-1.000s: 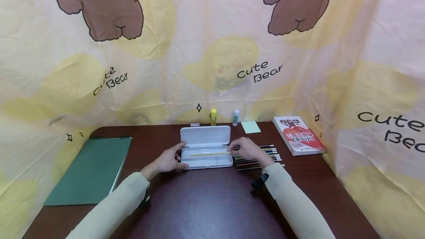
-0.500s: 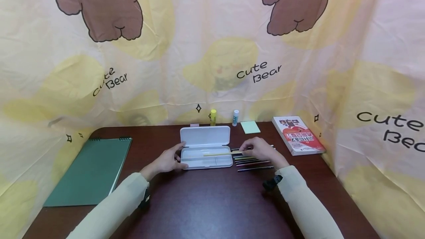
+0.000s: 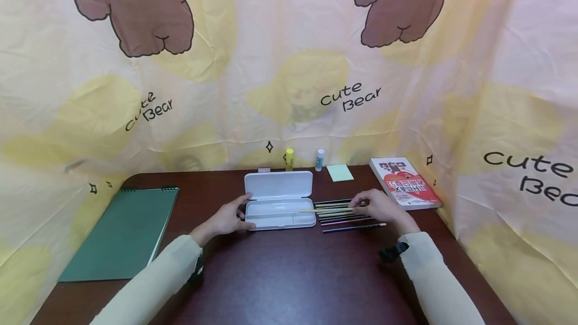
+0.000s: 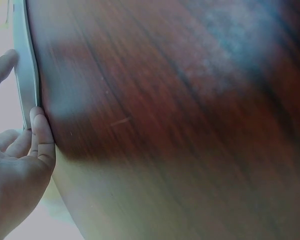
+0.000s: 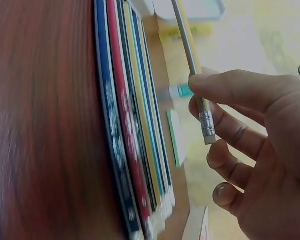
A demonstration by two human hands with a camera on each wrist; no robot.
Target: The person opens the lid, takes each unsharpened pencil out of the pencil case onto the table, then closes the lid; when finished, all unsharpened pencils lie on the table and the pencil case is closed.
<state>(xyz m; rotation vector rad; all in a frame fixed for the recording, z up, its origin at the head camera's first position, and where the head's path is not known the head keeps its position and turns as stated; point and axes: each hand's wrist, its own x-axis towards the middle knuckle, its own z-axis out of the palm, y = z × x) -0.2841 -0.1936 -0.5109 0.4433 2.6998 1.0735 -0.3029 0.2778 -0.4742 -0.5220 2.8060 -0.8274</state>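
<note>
An open white pencil case (image 3: 278,184) lies on the table with its lid tilted back; dividers show in its tray. My left hand (image 3: 227,218) holds the case's left end, thumb at the front corner and fingers farther back. In the left wrist view, fingertips meet the case's edge (image 4: 29,75). My right hand (image 3: 379,205) pinches a yellow pencil (image 5: 187,40) between thumb and fingers, close to its eraser end. The pencil's far end overlaps the tray's right side in the head view. Below that hand lies a row of several pencils (image 5: 121,95), blue, red and yellow among them.
Behind the case stand a yellow tube (image 3: 289,160) and a glue stick (image 3: 319,160), beside a pale green note pad (image 3: 340,172). A book (image 3: 406,184) lies at the right, a green spiral notebook (image 3: 122,234) at the left. A printed curtain surrounds the table.
My right hand has moved rightward with the yellow pencil, drawing most of it off the case and over the row of pencils. The left hand has stayed at the case.
</note>
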